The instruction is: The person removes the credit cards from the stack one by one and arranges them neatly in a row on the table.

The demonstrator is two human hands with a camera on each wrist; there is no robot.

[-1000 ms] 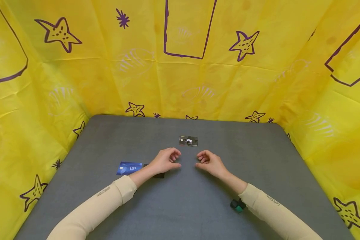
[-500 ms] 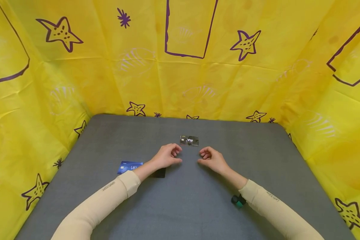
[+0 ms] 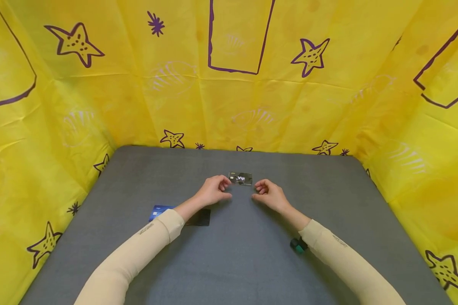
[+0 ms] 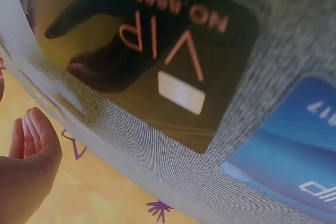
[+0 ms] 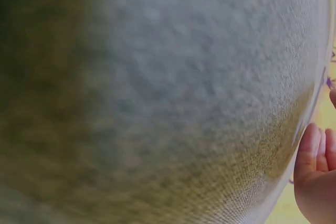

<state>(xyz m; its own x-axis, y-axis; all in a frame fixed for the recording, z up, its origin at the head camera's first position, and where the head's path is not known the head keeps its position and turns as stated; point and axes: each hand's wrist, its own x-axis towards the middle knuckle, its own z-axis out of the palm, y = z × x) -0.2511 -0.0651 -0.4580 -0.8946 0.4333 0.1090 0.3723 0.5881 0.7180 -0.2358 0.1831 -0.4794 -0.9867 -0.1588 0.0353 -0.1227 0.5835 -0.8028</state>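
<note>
A dark card printed "Vip" [image 3: 241,178] lies flat near the far middle of the table. My left hand [image 3: 213,190] is at its left end, fingertips right by the card's edge, fingers loosely bent and holding nothing. To the card's right and slightly nearer me, my right hand [image 3: 272,197] faces it with bent fingers and nothing in its grasp. Under my left forearm lie a blue VIP card [image 3: 158,210] and a black card [image 3: 202,217], both partly hidden. In the left wrist view the black card [image 4: 220,72] shows orange lettering and a pale chip, beside the blue card [image 4: 283,150].
The grey cloth-covered table [image 3: 248,262] stretches around both arms. Yellow curtains [image 3: 229,97] with purple starfish drawings enclose the back and sides. A black and green wrist device [image 3: 298,245] hangs under my right wrist.
Both hands have moved forward, toward the far card, the left one farther. My left sleeve now covers more of the blue card, while more of the black card shows.
</note>
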